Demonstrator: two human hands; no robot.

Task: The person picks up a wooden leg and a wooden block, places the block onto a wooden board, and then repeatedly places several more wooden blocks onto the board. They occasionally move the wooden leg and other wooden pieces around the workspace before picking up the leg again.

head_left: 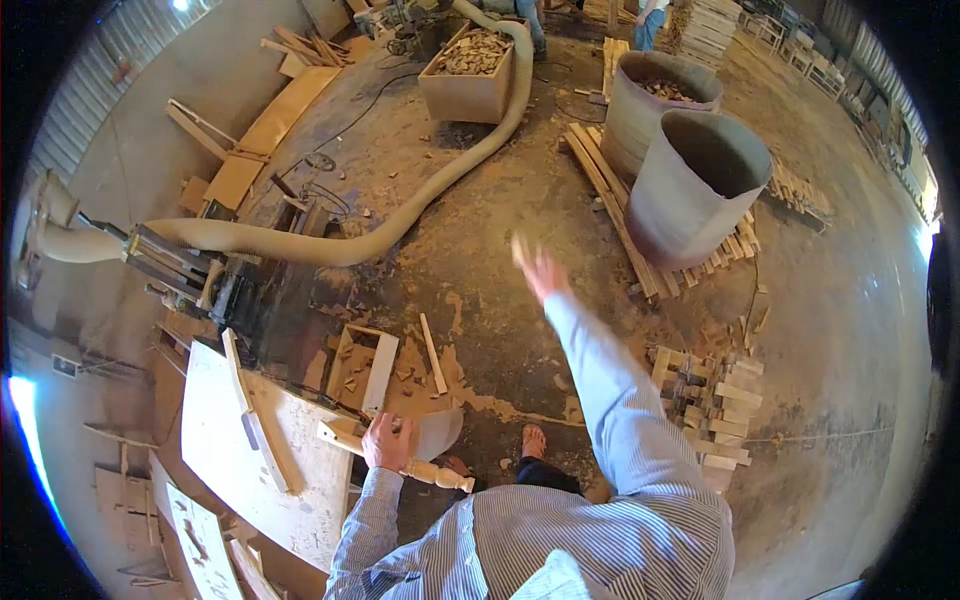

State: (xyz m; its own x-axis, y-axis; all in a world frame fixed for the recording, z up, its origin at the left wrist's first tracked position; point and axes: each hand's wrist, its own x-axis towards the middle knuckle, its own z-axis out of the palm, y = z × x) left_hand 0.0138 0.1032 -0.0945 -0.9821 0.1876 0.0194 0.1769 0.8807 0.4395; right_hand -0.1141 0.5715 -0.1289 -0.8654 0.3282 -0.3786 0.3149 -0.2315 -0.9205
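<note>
Spindle (432, 472) at near left, by the right edge of the counter (222, 430), our left hand (386, 442) wrapped around it, probably for steadiness; our right hand (543, 272) stretches far, too blurred for us to tell its grip.

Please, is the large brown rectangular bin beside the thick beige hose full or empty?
Full: pale wooden scraps are piled up to about the brown bin's rim.

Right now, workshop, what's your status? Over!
Left hand gripping turned wooden leg. Right hand stretched out, blurred, contents unclear. Wood strip on floor ahead.
</note>
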